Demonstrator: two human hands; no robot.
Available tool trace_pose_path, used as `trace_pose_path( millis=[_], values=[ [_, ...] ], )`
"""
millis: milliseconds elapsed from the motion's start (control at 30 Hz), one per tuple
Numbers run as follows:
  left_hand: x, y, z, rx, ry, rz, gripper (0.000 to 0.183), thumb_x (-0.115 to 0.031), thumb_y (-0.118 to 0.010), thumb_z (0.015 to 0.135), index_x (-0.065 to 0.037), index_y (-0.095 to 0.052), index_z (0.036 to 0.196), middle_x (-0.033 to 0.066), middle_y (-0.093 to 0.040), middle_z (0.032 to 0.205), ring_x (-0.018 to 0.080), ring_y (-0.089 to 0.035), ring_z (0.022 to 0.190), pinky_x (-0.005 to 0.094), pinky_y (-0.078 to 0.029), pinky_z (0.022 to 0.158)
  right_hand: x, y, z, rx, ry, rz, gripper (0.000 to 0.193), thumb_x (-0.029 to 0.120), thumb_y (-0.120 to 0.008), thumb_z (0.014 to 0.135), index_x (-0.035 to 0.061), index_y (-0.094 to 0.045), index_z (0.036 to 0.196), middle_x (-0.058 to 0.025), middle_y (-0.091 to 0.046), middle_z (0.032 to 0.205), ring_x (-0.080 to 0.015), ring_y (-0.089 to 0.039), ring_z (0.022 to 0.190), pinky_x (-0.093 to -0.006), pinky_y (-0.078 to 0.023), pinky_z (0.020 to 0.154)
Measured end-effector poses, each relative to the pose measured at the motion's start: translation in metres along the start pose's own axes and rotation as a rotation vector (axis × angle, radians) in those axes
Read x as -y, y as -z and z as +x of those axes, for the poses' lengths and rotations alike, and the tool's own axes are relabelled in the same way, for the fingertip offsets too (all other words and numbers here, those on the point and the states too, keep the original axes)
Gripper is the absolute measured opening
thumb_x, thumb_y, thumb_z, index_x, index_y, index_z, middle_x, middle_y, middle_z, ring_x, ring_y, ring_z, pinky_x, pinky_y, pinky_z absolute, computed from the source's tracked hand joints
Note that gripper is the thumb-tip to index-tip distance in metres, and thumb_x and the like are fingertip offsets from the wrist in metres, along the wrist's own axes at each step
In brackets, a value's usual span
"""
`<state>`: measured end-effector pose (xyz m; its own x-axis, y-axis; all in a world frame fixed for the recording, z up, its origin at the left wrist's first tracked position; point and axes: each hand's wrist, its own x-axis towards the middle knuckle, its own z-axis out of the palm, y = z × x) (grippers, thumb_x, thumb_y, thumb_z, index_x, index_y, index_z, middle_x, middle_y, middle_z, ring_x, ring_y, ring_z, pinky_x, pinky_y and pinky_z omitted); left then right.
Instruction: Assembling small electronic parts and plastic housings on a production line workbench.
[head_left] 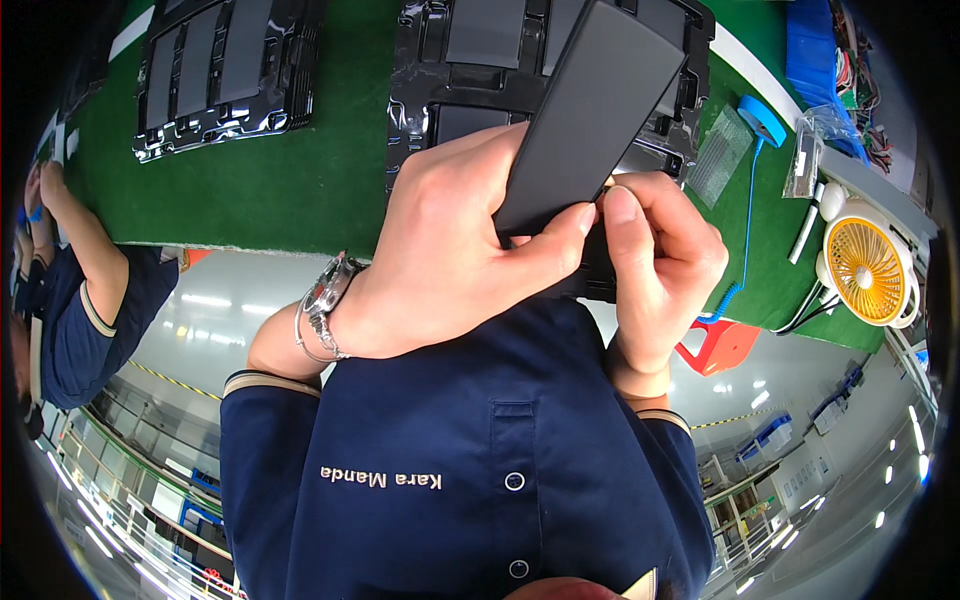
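Left grip [450,230] beside curled right grip [662,245]

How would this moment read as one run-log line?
left grip: holding black slab | right grip: beside slab's edge, contact unclear | below: black tray on green table

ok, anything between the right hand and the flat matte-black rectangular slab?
Nothing visible: the right hand is at the lower right edge of the slab, with the left hand's thumb close beside.

From head height I look steeply down through the left fisheye of a worn pair. The left hand [450,225] and right hand [668,245] are close to the lens; the green table [335,195] lies farther off.
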<state>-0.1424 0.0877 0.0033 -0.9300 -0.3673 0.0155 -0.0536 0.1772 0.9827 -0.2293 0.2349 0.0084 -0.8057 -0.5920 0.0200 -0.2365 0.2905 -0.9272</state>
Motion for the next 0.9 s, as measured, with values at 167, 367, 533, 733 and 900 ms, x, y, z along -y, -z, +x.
trace_pose_path(
  millis=[167,367,533,733,900],
  values=[
    [0.004,0.001,-0.002,0.011,0.026,-0.006,0.016,-0.001,-0.068,0.084,0.0,-0.067,0.1,0.0057,-0.071,0.087,0.0091,-0.065,0.074,0.0238,-0.052,0.067,0.003,0.004,-0.001,0.03,-0.111,-0.098,0.006,0.006,-0.071,0.087,0.0007,-0.069,0.086,0.0027,-0.058,0.063,0.0009,-0.041,0.05,-0.0199,-0.03,0.045],
    [-0.004,0.005,-0.003,0.116,0.296,-0.309,0.015,-0.002,-0.065,0.09,0.0,-0.066,0.105,0.0069,-0.071,0.087,0.008,-0.065,0.076,0.0227,-0.053,0.069,0.0,0.018,0.009,-0.106,-0.141,0.086,0.023,0.01,-0.073,0.086,0.0008,-0.064,0.106,0.0037,-0.061,0.074,0.0022,-0.042,0.057,-0.015,-0.029,0.05],
    [-0.003,0.002,-0.005,0.393,0.223,-0.095,0.022,-0.007,-0.07,0.087,0.001,-0.065,0.107,0.0088,-0.071,0.095,0.0152,-0.069,0.082,0.0293,-0.055,0.075,0.006,0.016,0.02,0.016,-0.061,0.254,0.035,0.001,-0.07,0.085,0.0008,-0.06,0.119,0.0008,-0.064,0.086,-0.0008,-0.053,0.07,-0.0163,-0.04,0.058],
    [0.019,0.035,-0.009,-0.091,-0.274,0.761,0.045,-0.017,-0.07,0.083,-0.001,-0.061,0.125,0.0155,-0.059,0.13,0.0343,-0.051,0.123,0.0431,-0.04,0.104,-0.006,0.052,0.023,-0.092,-0.098,0.006,0.03,0.0,-0.069,0.085,0.0034,-0.066,0.114,0.0055,-0.061,0.081,0.0017,-0.043,0.065,-0.0144,-0.032,0.056],
    [0.048,0.047,-0.027,-0.132,-0.085,0.861,0.046,-0.017,-0.063,0.091,0.006,-0.054,0.131,0.0179,-0.055,0.136,0.0363,-0.049,0.126,0.0435,-0.039,0.107,-0.028,0.062,0.019,0.09,-0.172,-0.006,0.026,0.003,-0.069,0.085,0.0035,-0.067,0.11,0.005,-0.059,0.085,-0.0023,-0.047,0.074,-0.0188,-0.039,0.065]
  ],
)
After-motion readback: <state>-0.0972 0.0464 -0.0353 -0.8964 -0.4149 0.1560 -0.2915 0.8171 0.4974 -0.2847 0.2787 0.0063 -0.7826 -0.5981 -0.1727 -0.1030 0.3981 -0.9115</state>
